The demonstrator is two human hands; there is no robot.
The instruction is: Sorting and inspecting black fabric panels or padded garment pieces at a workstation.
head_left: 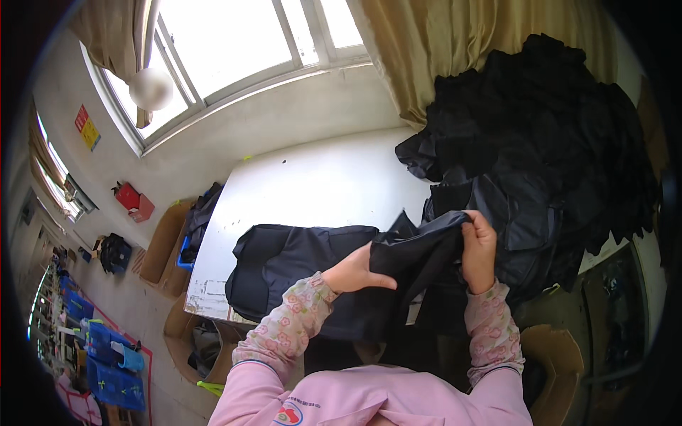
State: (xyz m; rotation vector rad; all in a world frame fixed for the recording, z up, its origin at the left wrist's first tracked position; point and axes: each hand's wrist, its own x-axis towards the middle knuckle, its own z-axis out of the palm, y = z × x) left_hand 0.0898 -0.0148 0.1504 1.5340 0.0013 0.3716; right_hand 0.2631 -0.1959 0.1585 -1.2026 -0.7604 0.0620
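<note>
A black cloth piece (419,248) with a glossier underside is raised in front of me at the table's near edge. Its upper right edge is pinched between the thumb and fingers of my right hand (480,250). My left hand (359,271) grips its left side, thumb across the front, the other fingers hidden behind the fabric. Left of that hand, another dark piece (284,259), with seams and a rounded end, lies on the white table (320,177). Floral sleeves cover both my forearms.
A large heap of black cloth pieces (526,142) covers the table's right side. Cardboard boxes (165,245) stand left of the table, and another box (558,369) is at my lower right. A window and curtain (398,50) are behind the table. Blue bins (114,383) stand far left.
</note>
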